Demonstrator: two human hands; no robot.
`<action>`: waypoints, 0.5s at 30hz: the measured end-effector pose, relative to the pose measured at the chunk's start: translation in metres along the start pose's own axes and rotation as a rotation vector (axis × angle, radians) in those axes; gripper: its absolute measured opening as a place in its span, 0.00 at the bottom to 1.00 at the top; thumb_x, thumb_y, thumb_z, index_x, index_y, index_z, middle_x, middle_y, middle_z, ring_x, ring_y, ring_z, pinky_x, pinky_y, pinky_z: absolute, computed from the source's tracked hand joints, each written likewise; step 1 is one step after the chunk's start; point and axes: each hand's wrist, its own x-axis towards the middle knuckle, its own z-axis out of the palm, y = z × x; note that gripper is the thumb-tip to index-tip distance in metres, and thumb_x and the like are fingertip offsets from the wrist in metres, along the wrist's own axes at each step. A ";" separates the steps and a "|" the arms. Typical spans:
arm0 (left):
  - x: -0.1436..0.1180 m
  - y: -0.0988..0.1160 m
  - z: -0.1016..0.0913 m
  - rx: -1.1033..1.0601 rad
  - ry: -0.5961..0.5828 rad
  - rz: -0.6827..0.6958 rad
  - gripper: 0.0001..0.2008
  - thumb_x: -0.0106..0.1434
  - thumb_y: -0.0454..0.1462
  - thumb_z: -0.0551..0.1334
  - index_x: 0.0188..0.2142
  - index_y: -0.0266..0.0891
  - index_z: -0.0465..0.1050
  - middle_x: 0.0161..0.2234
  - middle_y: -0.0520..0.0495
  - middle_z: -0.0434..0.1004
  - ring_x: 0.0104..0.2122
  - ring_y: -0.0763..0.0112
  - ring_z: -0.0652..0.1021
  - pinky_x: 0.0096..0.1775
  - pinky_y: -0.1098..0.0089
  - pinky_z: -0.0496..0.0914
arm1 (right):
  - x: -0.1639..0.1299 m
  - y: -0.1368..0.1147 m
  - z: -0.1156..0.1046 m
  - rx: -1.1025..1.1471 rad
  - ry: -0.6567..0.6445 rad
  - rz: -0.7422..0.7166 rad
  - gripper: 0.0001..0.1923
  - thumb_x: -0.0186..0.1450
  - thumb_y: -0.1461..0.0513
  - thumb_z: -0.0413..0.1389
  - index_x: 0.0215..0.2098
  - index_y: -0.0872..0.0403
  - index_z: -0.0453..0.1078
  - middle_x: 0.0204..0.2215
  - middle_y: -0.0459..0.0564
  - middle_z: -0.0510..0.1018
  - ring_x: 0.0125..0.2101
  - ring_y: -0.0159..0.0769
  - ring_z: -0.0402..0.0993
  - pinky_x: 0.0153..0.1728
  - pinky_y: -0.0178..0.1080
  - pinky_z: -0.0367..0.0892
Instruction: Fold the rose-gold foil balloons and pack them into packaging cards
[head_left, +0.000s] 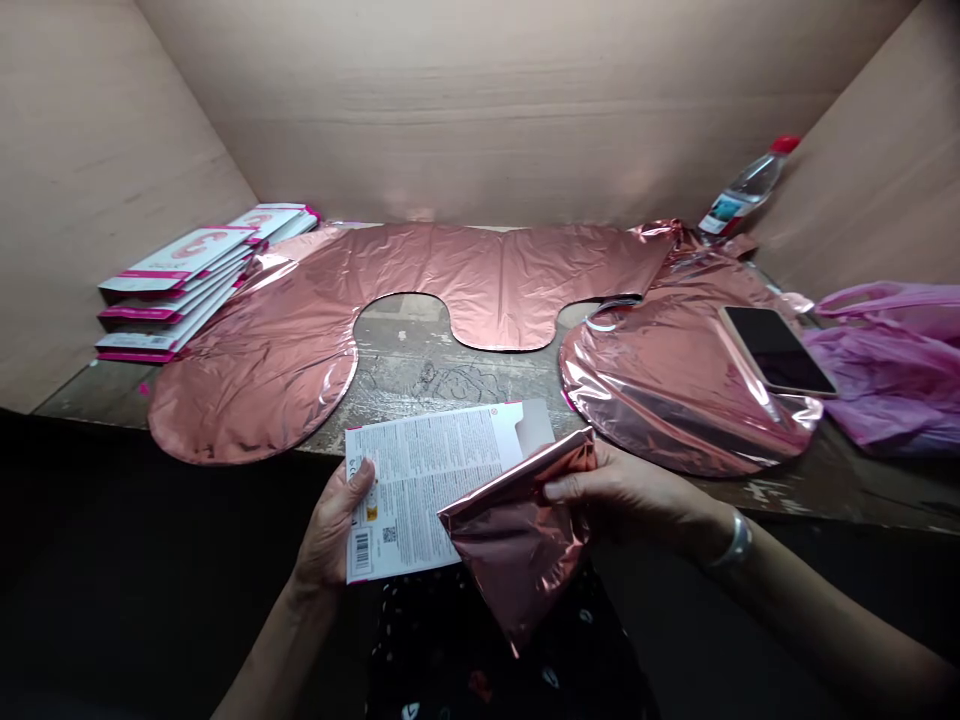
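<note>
Folded rose-gold foil balloon (517,545) sits low in the middle of the frame, pinched at its upper right corner by my right hand (630,495); the fingers (570,488) are clenched on the foil edge and the rest of the foil hangs down over my lap. My left hand (334,525) grasps the printed cardboard sleeve (427,485) by its left edge, thumb on top near the text, fingers underneath. The foil overlaps the sleeve's right lower part; whether it is partly inside the sleeve I cannot tell. A bracelet (739,540) is on my right wrist.

Above them, across the centre of the frame, a large flat rose-gold balloon (465,275) lies spread on the worn surface (442,375), its rounded ends at left and right. A phone (776,350) lies face up on the right end of that balloon. A stack of packaged sleeves (184,290) sits at the left, a clear bottle with a red cap (746,185) leans at the upper right, and a purple plastic bag (892,355) lies at the right edge. Cardboard walls (487,100) enclose the surface.
</note>
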 end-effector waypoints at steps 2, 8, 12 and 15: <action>0.002 0.001 0.000 0.012 -0.004 0.013 0.27 0.56 0.43 0.71 0.53 0.39 0.71 0.44 0.39 0.81 0.42 0.49 0.82 0.45 0.54 0.78 | 0.002 -0.002 0.001 -0.054 -0.016 -0.025 0.14 0.51 0.62 0.68 0.37 0.56 0.80 0.30 0.48 0.82 0.30 0.35 0.76 0.34 0.35 0.69; 0.006 0.007 0.000 0.036 0.027 0.050 0.28 0.53 0.44 0.73 0.50 0.37 0.70 0.42 0.39 0.81 0.41 0.49 0.82 0.43 0.55 0.78 | 0.007 -0.002 -0.004 -0.043 -0.025 -0.030 0.12 0.54 0.60 0.67 0.36 0.57 0.80 0.28 0.49 0.81 0.31 0.37 0.77 0.34 0.38 0.71; 0.008 0.010 0.004 0.136 0.016 0.099 0.27 0.56 0.46 0.71 0.50 0.37 0.68 0.41 0.40 0.81 0.39 0.52 0.82 0.40 0.57 0.79 | 0.012 -0.004 -0.008 -0.018 -0.152 -0.026 0.14 0.55 0.63 0.66 0.40 0.58 0.80 0.34 0.52 0.82 0.36 0.36 0.77 0.41 0.37 0.70; 0.012 0.011 0.012 0.319 -0.017 0.221 0.25 0.61 0.47 0.66 0.53 0.39 0.65 0.42 0.42 0.79 0.40 0.54 0.82 0.41 0.58 0.78 | 0.018 -0.006 -0.009 0.020 -0.297 -0.011 0.14 0.55 0.64 0.66 0.39 0.59 0.80 0.36 0.52 0.82 0.37 0.35 0.77 0.46 0.38 0.69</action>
